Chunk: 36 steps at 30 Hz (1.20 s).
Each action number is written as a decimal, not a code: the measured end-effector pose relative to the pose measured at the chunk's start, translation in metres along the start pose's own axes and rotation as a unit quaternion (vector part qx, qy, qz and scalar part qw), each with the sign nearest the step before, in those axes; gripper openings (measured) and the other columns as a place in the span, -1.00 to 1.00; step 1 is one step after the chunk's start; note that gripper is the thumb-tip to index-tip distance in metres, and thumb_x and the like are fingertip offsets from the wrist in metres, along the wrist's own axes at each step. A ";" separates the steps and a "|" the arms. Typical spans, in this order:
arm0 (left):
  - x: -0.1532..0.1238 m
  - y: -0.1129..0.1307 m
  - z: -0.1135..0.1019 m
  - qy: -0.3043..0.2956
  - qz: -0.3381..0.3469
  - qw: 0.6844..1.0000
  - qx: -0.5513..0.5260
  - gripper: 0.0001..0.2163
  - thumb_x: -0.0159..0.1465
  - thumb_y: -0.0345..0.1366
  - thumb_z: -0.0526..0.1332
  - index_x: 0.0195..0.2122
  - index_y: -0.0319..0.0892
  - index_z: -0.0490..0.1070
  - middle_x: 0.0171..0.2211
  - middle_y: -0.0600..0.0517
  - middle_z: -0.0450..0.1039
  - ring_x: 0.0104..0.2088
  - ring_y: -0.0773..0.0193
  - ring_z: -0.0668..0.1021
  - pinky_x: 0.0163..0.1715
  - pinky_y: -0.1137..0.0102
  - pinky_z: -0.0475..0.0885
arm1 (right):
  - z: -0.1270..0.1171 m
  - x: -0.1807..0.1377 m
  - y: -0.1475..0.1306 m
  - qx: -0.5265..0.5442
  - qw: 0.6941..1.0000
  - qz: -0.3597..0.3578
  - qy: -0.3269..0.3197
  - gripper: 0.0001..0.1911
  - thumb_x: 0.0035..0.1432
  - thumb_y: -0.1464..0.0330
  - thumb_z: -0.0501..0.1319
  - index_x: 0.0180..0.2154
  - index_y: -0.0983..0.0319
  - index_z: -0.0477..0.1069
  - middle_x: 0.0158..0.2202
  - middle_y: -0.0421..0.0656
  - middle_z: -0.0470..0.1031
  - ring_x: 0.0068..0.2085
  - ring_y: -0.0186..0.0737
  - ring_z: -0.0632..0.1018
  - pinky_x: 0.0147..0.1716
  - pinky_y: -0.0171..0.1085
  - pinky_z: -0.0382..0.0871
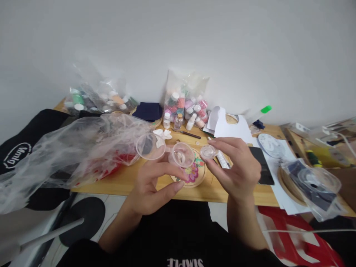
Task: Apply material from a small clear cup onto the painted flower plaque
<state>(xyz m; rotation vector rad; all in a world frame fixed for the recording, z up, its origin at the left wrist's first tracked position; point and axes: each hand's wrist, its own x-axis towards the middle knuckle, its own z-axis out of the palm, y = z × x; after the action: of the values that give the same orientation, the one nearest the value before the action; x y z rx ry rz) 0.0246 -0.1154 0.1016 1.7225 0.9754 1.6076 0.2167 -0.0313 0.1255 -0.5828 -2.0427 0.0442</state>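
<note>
In my left hand (152, 185) is a small clear plastic cup (178, 157), tilted so its mouth faces me. A clear round lid (146, 147) stands open to its left, apparently joined to the cup. My left thumb and fingers are closed at the cup's lower side. Between its thumb and fingertips my right hand (236, 167) pinches a small clear round container (208, 152), just right of the cup; what is in it is too blurred to tell. Below both hands lies a round wooden hoop or board with a pink flower design (191, 174), partly hidden by the cup and left fingers.
Bags of small jars (185, 105) stand against the wall, with little bottles (178, 121) in front. A dark pen-like stick (190, 134) and crumpled tissue (164, 134) lie nearer. Plastic wrap (91, 144) covers the left side; a dark phone-like slab (261, 166) and papers lie right.
</note>
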 end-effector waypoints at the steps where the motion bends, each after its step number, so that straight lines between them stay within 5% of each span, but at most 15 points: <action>1: -0.001 0.001 0.000 -0.001 -0.007 1.000 -0.002 -0.93 0.24 -0.33 0.27 -0.25 -0.08 0.52 -0.28 0.00 0.51 -0.09 0.12 0.51 -0.13 0.22 0.44 | -0.001 0.001 0.000 -0.011 1.000 -0.008 0.001 -0.64 0.07 0.48 0.35 -0.05 0.19 0.45 -0.22 -0.08 0.57 -0.21 -0.14 0.59 -0.27 -0.17 0.47; 12: -0.004 0.000 -0.004 -0.009 -0.045 0.999 -0.003 -0.98 0.25 -0.29 0.25 -0.30 -0.03 0.46 -0.29 0.03 0.50 -0.14 0.13 0.51 -0.02 0.11 0.42 | -0.004 0.003 0.001 -0.051 0.999 -0.012 -0.012 -0.61 0.10 0.45 0.33 0.00 0.12 0.45 -0.23 -0.12 0.55 -0.23 -0.14 0.57 -0.29 -0.15 0.45; 23: -0.005 -0.003 -0.008 -0.041 -0.126 0.976 -0.172 -0.83 0.24 -0.09 0.26 -0.36 -0.05 0.42 -0.30 -0.02 0.48 -0.14 0.08 0.57 -0.14 0.14 0.50 | -0.004 0.012 0.005 -0.076 0.995 -0.042 -0.044 -0.64 0.12 0.46 0.31 -0.02 0.13 0.44 -0.24 -0.11 0.53 -0.23 -0.15 0.55 -0.27 -0.15 0.42; 36: -0.008 -0.005 -0.011 -0.038 -0.117 0.976 -0.179 -0.85 0.22 -0.11 0.28 -0.35 -0.06 0.45 -0.31 -0.04 0.49 -0.11 0.07 0.54 -0.10 0.11 0.48 | -0.008 0.017 0.005 -0.102 0.992 -0.055 -0.058 -0.58 0.10 0.47 0.33 0.01 0.08 0.44 -0.21 -0.11 0.52 -0.22 -0.12 0.56 -0.25 -0.12 0.42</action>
<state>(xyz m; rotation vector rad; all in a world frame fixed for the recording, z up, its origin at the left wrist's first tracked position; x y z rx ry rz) 0.0132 -0.1200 0.0942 1.3603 0.7648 1.4501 0.2184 -0.0219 0.1419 -0.6039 -2.2046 -0.2033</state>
